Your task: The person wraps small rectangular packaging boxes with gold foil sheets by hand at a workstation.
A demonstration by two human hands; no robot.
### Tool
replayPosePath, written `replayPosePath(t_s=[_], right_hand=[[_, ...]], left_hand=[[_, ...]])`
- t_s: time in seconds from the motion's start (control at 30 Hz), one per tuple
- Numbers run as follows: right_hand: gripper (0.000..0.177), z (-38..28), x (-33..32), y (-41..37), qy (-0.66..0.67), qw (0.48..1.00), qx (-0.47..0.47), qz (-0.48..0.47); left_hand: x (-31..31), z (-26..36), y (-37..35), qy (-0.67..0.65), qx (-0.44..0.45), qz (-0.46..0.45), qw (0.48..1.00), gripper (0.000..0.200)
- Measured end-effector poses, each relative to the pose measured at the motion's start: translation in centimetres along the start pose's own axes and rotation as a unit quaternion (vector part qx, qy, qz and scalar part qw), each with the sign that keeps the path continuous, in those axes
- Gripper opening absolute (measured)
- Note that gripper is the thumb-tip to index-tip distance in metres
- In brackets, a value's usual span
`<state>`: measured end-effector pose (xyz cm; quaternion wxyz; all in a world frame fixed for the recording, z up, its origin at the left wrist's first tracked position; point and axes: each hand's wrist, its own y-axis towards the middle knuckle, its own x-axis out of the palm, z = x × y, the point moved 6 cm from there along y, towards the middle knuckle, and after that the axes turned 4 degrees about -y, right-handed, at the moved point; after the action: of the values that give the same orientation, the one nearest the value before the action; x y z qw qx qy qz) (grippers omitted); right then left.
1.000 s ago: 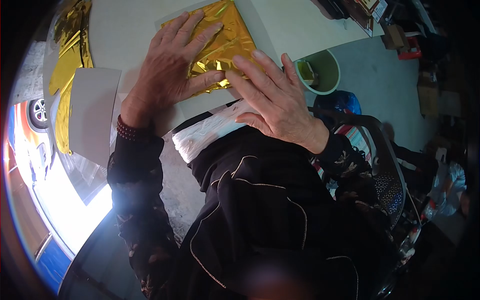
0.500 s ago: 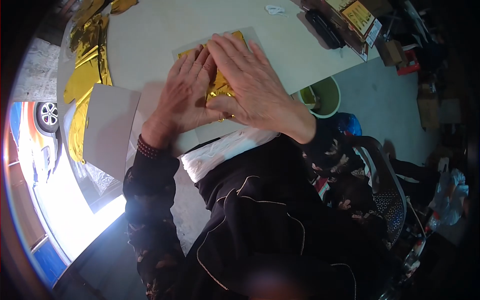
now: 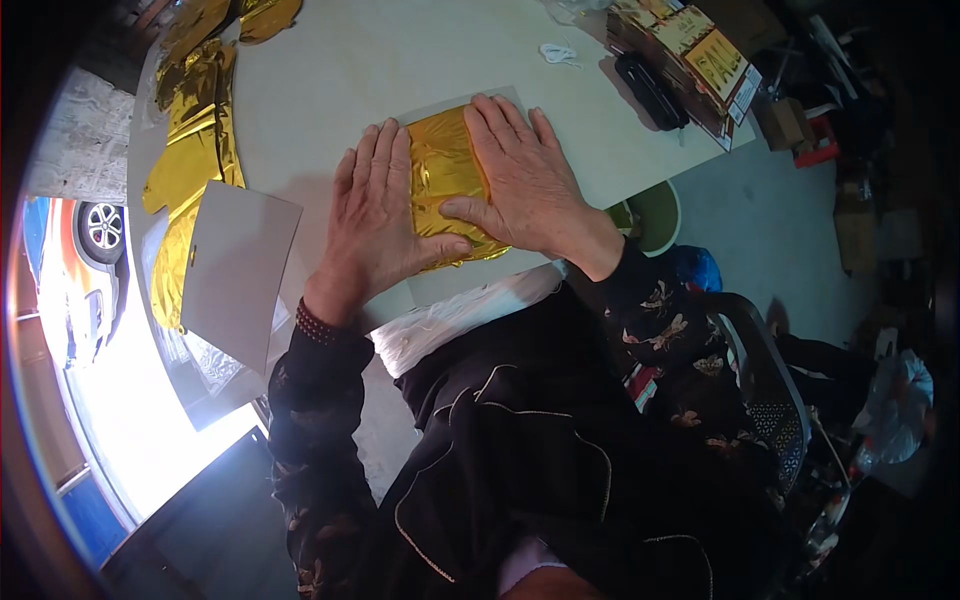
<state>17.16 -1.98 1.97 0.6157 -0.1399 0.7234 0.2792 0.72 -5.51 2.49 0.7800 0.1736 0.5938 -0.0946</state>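
A folded piece of shiny gold foil (image 3: 442,165) lies flat on the table, on top of a thin clear or grey sheet (image 3: 508,97) whose edges show around it. My left hand (image 3: 375,205) rests flat along the foil's left side, fingers stretched out, thumb across its lower edge. Along the right side lies my right hand (image 3: 525,175), also flat with straight fingers, its thumb reaching over the foil. Between the two hands the wrinkled surface is exposed. A bundle of white thread (image 3: 470,312) lies across my lap, just below the table edge.
Left of my hands are a grey card (image 3: 243,270) and more crumpled gold foil (image 3: 190,170). At the back right sit a white string (image 3: 558,53), a black case (image 3: 650,90) and printed boxes (image 3: 715,60). A green bin (image 3: 660,215) stands below the table's right edge.
My hands have moved apart, from the middle of the foil to its two sides, uncovering much more of it. The view has shifted slightly.
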Motion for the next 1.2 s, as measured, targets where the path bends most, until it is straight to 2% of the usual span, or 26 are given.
replayPosePath(t_s=[0.27,0.37,0.47,0.57,0.67,0.77,0.97,1.2], right_hand=[[0.114,-0.2,-0.5,-0.1,-0.005,1.000,-0.001,-0.002],[0.112,-0.1,-0.4,-0.1,-0.011,1.000,-0.001,0.008],[0.110,-0.1,-0.2,0.0,-0.012,1.000,0.001,0.014],[0.109,-0.2,-0.4,-0.1,0.000,1.000,0.006,0.011],[0.108,-0.2,-0.4,0.0,-0.002,1.000,0.009,0.007],[0.107,-0.2,-0.2,-0.1,-0.004,1.000,0.014,0.005],[0.108,-0.1,-0.3,-0.2,0.009,1.000,0.012,0.010],[0.104,-0.3,-0.4,-0.1,0.004,1.000,0.004,0.020]], left_hand=[[-0.1,-0.6,-0.7,0.022,-0.042,0.016,0.999,0.141],[-0.1,-1.3,-1.0,-0.012,-0.059,0.043,0.997,0.125],[-3.2,0.5,0.1,0.018,-0.004,0.151,0.988,0.086],[-3.6,0.0,3.8,-0.167,-0.034,0.089,0.981,0.044],[-2.4,-0.6,7.1,-0.132,0.030,0.157,0.978,0.019],[-0.1,-1.6,9.2,-0.160,-0.034,0.087,0.983,0.014],[-0.8,-4.0,8.2,-0.116,-0.044,0.102,0.987,0.019],[-2.2,-6.4,4.4,-0.065,-0.068,0.180,0.979,0.014]])
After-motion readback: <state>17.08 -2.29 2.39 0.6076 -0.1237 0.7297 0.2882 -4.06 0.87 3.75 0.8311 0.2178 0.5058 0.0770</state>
